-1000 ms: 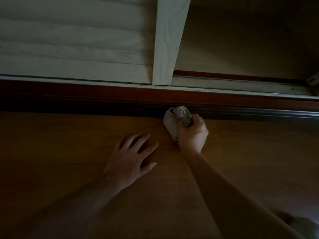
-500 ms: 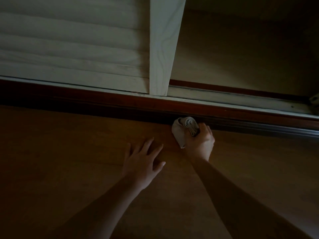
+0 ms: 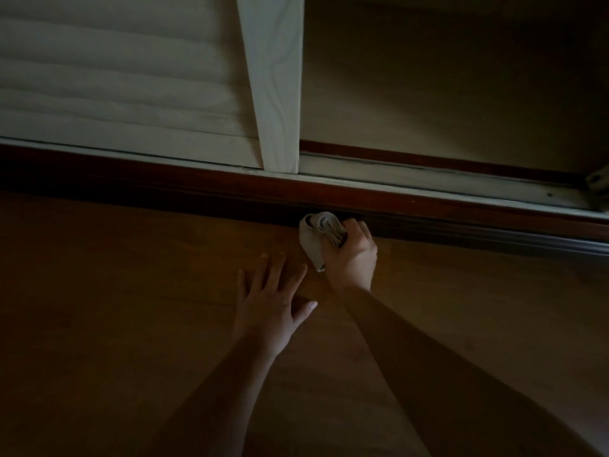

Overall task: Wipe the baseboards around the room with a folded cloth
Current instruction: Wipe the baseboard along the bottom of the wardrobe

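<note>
Our right grip [image 3: 354, 258] curls round the cloth [image 3: 314, 242], pressing it against the baseboard [image 3: 428, 209], whose long axis runs left-right across us. Our left grip [image 3: 267, 305] lies spread flat on the floor [image 3: 99, 291], just beside.

No words, numbers or signs are showing anywhere in this dim picture — nothing is there to read.
</note>
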{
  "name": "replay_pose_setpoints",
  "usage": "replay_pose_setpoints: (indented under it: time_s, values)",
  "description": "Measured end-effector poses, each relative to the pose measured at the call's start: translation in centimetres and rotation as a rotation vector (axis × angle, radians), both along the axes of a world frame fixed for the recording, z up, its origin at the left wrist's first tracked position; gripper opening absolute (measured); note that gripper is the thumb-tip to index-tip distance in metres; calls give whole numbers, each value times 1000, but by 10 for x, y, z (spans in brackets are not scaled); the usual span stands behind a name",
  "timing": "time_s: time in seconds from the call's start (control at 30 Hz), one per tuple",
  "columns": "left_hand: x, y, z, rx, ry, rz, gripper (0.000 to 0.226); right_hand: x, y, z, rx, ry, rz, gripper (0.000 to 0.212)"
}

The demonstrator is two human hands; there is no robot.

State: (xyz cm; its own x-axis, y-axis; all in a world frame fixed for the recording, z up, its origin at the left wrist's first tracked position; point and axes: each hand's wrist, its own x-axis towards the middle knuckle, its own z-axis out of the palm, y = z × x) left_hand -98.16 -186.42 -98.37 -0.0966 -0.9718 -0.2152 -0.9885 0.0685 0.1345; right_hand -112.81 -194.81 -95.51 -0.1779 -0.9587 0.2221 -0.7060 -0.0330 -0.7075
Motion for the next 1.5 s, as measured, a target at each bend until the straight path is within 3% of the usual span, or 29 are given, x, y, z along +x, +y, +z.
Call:
replay_pose_setpoints:
  time_s: [0.23, 0.43, 0.9, 1.17, 1.37, 1.5]
  values:
    - [5, 7, -5, -79, 14, 4, 69, -35, 1, -5, -18, 91, -56, 24]
    - [4, 7, -10, -125, 9, -3, 66, -41, 5, -5, -23, 44, -165, 20]
    - [2, 5, -9, -123, -13, -14, 65, -41, 3, -4, -3, -3, -110, 18]
    - [1, 6, -6, -96, -5, 1, 67, -98, 12, -3, -25, 7, -334, 15]
    - [1, 6, -6, -86, -22, 5, 68, -102, 10, -4, -32, -4, -267, 14]
    - [0, 6, -6, -87, -8, 3, 67, -107, 11, -6, -55, -27, -344, 12]
